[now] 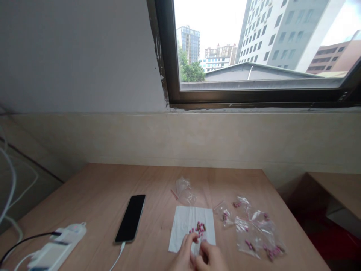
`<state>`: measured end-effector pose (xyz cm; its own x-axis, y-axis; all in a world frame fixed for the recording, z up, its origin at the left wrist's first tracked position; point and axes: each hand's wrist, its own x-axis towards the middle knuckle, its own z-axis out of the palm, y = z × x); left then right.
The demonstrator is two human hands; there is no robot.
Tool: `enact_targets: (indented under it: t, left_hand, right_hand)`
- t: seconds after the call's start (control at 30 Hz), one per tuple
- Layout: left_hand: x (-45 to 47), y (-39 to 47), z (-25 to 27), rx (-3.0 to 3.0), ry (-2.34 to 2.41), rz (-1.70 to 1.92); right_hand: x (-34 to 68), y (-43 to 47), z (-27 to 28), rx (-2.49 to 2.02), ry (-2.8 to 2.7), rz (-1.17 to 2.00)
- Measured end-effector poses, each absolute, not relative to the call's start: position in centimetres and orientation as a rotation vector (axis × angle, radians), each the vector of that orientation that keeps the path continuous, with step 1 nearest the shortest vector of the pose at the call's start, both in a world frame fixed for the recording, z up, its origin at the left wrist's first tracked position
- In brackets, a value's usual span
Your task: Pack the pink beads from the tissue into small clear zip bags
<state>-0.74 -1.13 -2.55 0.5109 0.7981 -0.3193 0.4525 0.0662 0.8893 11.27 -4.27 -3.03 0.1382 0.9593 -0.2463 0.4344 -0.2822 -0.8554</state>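
Note:
A white paper sheet (177, 229) lies on the table, with a small pile of pink and dark capsule-like pieces (200, 228) on it. My left hand (184, 251) is over the sheet's lower edge, its fingers curled in just below the pile. Close beside it, almost touching, my right hand (209, 256) has its thumb and fingers drawn together. What either hand pinches is too small and hidden to make out. Right of the sheet lie several clear plastic bags (245, 232) holding similar pink and dark pieces. Behind the sheet is another crumpled clear bag (184, 190).
A black phone (130, 218) rests on the wooden table (158, 180), plugged into a white cable (117, 258). At the front left sits a white power strip (63, 244) with cords. A tiled wall and a window (259, 49) stand behind the table.

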Motion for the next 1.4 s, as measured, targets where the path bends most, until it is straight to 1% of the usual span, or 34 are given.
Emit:
enact_targets:
  t: [0.13, 0.23, 0.37, 0.53, 0.6, 0.67, 0.8, 0.87, 0.97, 1.07, 1.17, 1.27, 1.4]
  left_hand:
    - [-0.7, -0.7, -2.6, 1.598, 1.169, 0.429]
    - [-0.4, -0.5, -2.1, 1.625, 1.139, 0.408]
    - [0.2, -0.7, -1.2, 1.729, 1.064, 0.488]
    - [-0.4, -0.6, -0.8, 1.722, 1.096, 0.47]
    - [-1.0, -0.5, -0.4, 1.706, 1.075, 0.477]
    - [-1.7, -0.5, 0.1, 1.692, 1.017, 0.461]
    - [-2.3, -0.5, 0.4, 1.634, 0.861, 0.321]
    - [-2.2, -0.7, -0.1, 1.55, 0.799, 0.333]
    - [-1.9, -0.8, -1.3, 1.375, 0.798, 0.406]
    - [-2.0, -0.4, -2.4, 1.372, 0.919, 0.49]
    - [-2.5, 0.6, -3.2, 1.469, 1.061, 0.584]
    - [-2.9, 1.7, -3.7, 1.549, 1.201, 0.654]
    - [-2.8, 2.7, -4.5, 1.644, 1.329, 0.694]
  right_hand:
    - [11.8, -4.4, -2.5, -1.899, -1.372, 1.122]
    - [11.9, -4.7, -3.4, -1.949, -1.376, 1.131]
    - [12.0, -4.9, -4.9, -1.905, -1.376, 1.168]
    - [12.7, -4.3, -4.8, -2.022, -1.39, 1.076]
    - [12.8, -4.1, -4.4, -1.995, -1.37, 1.059]
    - [12.9, -3.8, -4.1, -1.919, -1.284, 1.158]
    - [12.9, -3.2, -3.3, -1.643, -1.041, 1.571]
    - [13.0, -2.8, -2.8, -1.501, -1.007, 1.654]
    - [13.4, -2.4, -2.3, -1.389, -0.983, 1.66]
    - [13.7, -2.0, -2.4, -1.35, -0.925, 1.652]
    - [13.9, -2.0, -2.5, -1.372, -0.852, 1.475]
    - [13.8, -2.2, -2.3, -1.378, -0.892, 1.298]
    - [13.1, -2.4, -2.4, -1.371, -0.993, 1.393]
